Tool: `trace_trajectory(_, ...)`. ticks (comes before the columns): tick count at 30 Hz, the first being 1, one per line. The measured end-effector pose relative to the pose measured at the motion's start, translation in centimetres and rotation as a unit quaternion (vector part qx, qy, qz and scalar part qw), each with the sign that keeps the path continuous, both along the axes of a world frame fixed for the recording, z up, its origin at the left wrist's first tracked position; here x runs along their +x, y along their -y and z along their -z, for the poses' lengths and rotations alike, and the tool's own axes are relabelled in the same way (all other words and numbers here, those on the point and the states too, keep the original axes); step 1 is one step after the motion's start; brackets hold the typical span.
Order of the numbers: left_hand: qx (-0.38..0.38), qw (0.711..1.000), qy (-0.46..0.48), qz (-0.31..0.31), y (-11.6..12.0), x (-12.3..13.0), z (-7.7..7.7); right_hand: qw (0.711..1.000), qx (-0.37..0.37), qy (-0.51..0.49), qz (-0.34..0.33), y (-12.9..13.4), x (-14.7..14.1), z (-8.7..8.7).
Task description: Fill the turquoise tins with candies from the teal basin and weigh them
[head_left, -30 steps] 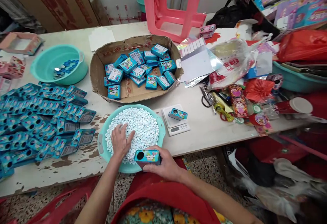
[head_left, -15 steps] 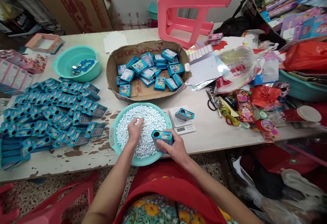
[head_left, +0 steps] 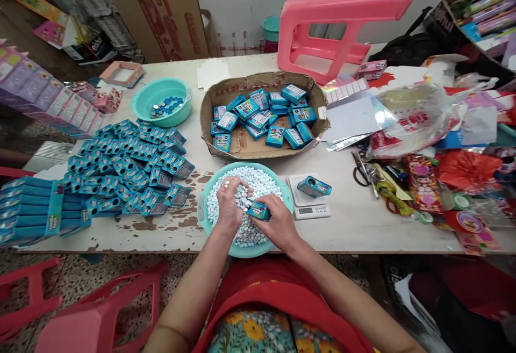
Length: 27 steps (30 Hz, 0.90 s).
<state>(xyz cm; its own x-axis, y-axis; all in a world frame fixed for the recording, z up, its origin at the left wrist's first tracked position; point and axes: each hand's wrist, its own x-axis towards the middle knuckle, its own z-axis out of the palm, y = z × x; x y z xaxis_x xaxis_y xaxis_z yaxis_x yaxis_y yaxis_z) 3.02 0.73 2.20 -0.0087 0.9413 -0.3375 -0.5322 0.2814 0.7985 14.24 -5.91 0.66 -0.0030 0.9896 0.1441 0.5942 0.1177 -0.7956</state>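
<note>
My left hand (head_left: 228, 209) is cupped around a handful of small white candies (head_left: 242, 198), above a turquoise basin (head_left: 202, 214) full of the same candies. In my right hand (head_left: 279, 224) is a small blue candy box (head_left: 259, 211), gripped between thumb and fingers and tilted toward the left palm. The candies meet the box's left end, where its opening is mostly hidden. Just right of the basin, another blue box (head_left: 315, 186) with a round hole rests on a white digital scale (head_left: 312, 211).
Behind the basin stands a cardboard tray (head_left: 209, 146) of blue boxes. Many holed boxes (head_left: 133, 165) crowd the left, below a turquoise bowl (head_left: 139, 114) with blue-and-silver round pieces. A pink stool (head_left: 298, 25) lies at the back; scissors (head_left: 360, 170) and plastic bags (head_left: 419, 116) clutter the right.
My left hand has lifted from the candies with a handful and turned its palm toward the box. The right hand has tilted the box toward it. The view has swung left.
</note>
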Motion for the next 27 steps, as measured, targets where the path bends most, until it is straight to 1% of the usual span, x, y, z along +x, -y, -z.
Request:
trace_trajectory(2,0.016,1.000,-0.020,0.001,0.0,-0.1,0.1,1.000,-0.004,0.013,-0.013,-0.1,0.0,0.0)
trace_trajectory(4,0.023,0.999,-0.034,0.006,-0.1,-0.1,0.1,1.000,-0.004,0.012,0.011,-0.2,-0.1,-0.1)
trace_trajectory(6,0.020,0.999,-0.050,-0.004,-0.2,0.0,0.2,1.000,0.001,0.010,0.026,-0.2,-0.2,-0.1)
trace_trajectory(8,0.014,0.998,-0.061,-0.019,-0.4,0.1,0.3,1.000,0.003,0.011,0.015,-0.2,-0.4,-0.2)
trace_trajectory(11,0.008,0.998,-0.063,-0.009,-0.6,0.2,0.3,1.000,-0.002,0.006,0.017,-0.2,-0.5,-0.3)
trace_trajectory(14,0.010,0.998,-0.063,-0.011,-0.6,0.2,0.2,0.999,-0.004,-0.006,0.035,-0.3,-0.5,-0.4)
trace_trajectory(17,0.037,0.997,-0.069,-0.016,-0.7,0.2,-0.1,0.999,-0.004,-0.014,0.042,-0.4,-0.5,-0.2)
trace_trajectory(23,0.057,0.992,-0.109,-0.009,-0.9,0.4,-0.6,0.998,-0.006,-0.019,0.060,-0.7,-0.7,-0.3)
trace_trajectory(27,0.072,0.991,-0.113,-0.018,-1.2,0.6,-0.8,0.998,-0.006,-0.021,0.051,-0.9,-0.6,-0.6)
